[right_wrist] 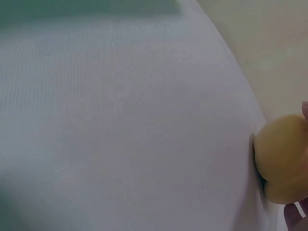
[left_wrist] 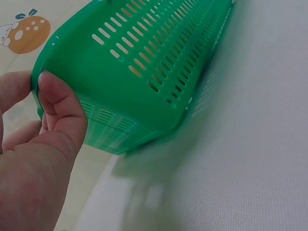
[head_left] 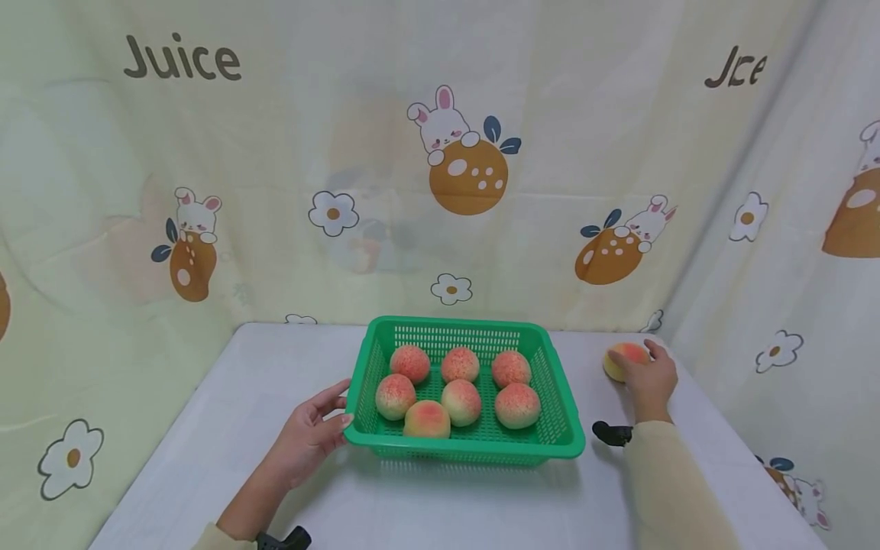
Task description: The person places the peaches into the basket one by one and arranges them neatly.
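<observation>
A green plastic basket (head_left: 474,445) with slotted walls stands on the table, holding several peaches (head_left: 461,402), most of them speckled pink. At its left front corner my left hand (head_left: 309,435) pinches the rim between thumb and fingers; the left wrist view shows the thumb (left_wrist: 57,91) against the outside of the basket. To the right of the basket, my right hand (head_left: 651,382) grips a yellow and red peach (head_left: 634,351) near the table's far right corner. The right wrist view catches that peach's yellow side (right_wrist: 279,156) at its edge, with only fingertips showing beside it.
The table (head_left: 275,359) has a white cover. A curtain (head_left: 275,137) printed with rabbits, fruit and flowers hangs behind it and along both sides. Black wrist straps (head_left: 612,434) sit on both arms.
</observation>
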The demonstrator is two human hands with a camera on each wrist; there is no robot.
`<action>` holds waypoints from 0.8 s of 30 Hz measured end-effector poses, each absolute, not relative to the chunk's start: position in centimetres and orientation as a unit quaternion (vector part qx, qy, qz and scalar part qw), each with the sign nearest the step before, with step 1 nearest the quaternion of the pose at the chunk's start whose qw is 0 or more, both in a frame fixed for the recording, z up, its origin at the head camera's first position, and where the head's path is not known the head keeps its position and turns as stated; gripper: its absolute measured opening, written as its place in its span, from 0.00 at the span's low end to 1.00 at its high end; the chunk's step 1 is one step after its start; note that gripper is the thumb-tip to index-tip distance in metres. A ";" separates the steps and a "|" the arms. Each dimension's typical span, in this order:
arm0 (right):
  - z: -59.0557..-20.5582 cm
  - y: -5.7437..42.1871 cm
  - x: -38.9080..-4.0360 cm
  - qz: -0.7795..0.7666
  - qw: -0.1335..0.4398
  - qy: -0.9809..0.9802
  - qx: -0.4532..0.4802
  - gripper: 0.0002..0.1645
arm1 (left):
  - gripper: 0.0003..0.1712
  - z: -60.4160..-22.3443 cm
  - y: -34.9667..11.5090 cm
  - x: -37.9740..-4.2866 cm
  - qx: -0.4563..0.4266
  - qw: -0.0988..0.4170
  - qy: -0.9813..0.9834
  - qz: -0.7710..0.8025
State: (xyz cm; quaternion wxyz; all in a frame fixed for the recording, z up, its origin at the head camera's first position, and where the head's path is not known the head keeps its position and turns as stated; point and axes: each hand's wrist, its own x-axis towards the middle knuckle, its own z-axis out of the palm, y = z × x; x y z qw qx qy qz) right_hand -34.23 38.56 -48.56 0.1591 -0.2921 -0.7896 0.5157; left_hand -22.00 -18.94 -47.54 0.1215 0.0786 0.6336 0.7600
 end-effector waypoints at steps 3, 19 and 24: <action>-48.6 38.6 -34.1 0.519 0.150 -0.786 -0.299 0.52 | 0.41 -47.6 -18.9 -22.0 0.078 0.123 0.632 0.761; -49.2 39.4 -34.0 0.523 0.144 -0.783 -0.303 0.52 | 0.41 -47.8 -18.8 -22.2 0.088 0.124 0.630 0.762; -49.2 39.2 -34.1 0.528 0.138 -0.785 -0.294 0.53 | 0.40 -47.6 -18.9 -22.0 0.088 0.118 0.637 0.757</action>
